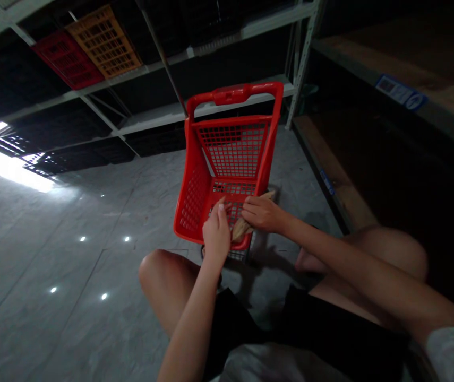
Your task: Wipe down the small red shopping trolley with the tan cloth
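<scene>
Gripping crumpled tan cloth (241, 228), the right hand (264, 213) is at the near right of the latticed red cart (232, 179); the left hand (216, 232) curls, hold unclear.

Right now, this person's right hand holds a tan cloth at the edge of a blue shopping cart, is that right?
Not quite: the shopping cart is red, not blue, as the head view shows. The right hand does hold a tan cloth at its edge.

White shelving (159, 118) stands along a shiny grey floor (71, 265) in dim light.
</scene>
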`<state>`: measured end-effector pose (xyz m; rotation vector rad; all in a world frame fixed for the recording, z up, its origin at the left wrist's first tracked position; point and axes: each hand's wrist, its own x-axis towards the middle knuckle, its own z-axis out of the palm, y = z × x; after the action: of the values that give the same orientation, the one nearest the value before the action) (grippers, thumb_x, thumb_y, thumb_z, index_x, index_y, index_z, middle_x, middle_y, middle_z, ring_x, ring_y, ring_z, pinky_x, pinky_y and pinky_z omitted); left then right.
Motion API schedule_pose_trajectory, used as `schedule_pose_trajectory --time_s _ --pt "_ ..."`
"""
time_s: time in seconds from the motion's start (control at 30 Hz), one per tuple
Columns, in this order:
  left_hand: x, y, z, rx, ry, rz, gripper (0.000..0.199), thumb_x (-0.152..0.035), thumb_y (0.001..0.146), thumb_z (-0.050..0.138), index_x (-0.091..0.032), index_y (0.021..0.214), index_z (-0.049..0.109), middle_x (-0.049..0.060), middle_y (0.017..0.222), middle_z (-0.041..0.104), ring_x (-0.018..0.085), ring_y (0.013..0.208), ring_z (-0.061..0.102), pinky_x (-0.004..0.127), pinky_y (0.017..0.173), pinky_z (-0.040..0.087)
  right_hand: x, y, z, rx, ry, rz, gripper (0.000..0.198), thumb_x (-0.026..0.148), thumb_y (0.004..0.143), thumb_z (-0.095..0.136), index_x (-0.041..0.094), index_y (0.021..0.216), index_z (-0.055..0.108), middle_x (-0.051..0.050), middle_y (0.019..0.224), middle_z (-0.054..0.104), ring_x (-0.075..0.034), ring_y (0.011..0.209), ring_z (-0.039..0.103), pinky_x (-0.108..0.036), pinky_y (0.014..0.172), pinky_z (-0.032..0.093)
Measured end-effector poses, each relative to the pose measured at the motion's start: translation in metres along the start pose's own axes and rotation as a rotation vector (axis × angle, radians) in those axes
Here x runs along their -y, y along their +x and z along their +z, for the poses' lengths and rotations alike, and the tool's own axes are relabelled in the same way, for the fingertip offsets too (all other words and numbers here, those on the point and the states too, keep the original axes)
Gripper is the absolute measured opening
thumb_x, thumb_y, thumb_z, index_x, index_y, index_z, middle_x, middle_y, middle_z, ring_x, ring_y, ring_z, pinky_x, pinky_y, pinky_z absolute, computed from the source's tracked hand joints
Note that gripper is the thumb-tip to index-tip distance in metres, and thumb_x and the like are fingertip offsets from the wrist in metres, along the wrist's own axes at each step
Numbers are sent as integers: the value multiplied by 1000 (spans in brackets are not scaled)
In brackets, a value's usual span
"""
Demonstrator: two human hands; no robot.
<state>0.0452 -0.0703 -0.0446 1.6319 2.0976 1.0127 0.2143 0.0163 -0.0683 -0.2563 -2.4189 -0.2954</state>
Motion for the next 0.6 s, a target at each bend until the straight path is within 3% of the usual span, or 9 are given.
schedule_pose_trajectory --time_s 0.1,0.2,0.27,0.33,0.5,0.6 --pt "-13 -3 11 139 168 -116 56 -48 109 27 -21 142 62 13 106 80 26 94 77 34 78 57 -55 -1 -4 90 -60 17 31 15 102 44 20 80 65 -5 76 61 -20 82 52 -32 74 45" --pt "-17 -8 11 309 300 -94 52 -47 109 29 -26 130 72 10 94 81 28 90 78 34 75 57 -120 -10 -7 65 -56 302 27 17 101 46 19 86 69 -9 91 66 -22 90 54 -35 77 46" --pt "-19 -10 9 352 272 -12 49 -45 109 31 -29 122 76 7 94 82 25 92 78 32 78 57 -139 -11 -5 -34 -11 502 26 17 100 47 20 93 72 -10 103 66 -24 98 56 -37 83 47" --pt "-19 -10 8 359 226 81 41 -45 107 40 -30 120 76 5 102 82 23 95 78 30 81 57 -130 -4 1 -85 32 559 25 18 99 48 20 101 73 -11 109 66 -24 101 57 -38 85 47" --pt "-11 -4 10 337 213 302 37 -45 100 59 -26 129 71 4 119 78 21 100 77 29 87 59 -73 16 10 98 143 200 23 19 99 52 24 108 73 -5 99 74 -21 91 55 -35 78 42" --pt "-1 -1 9 330 229 427 35 -41 102 54 -24 128 71 6 122 77 20 98 77 28 88 60 -92 5 13 83 159 262 24 27 100 52 22 110 74 -6 99 75 -23 97 55 -40 85 41"
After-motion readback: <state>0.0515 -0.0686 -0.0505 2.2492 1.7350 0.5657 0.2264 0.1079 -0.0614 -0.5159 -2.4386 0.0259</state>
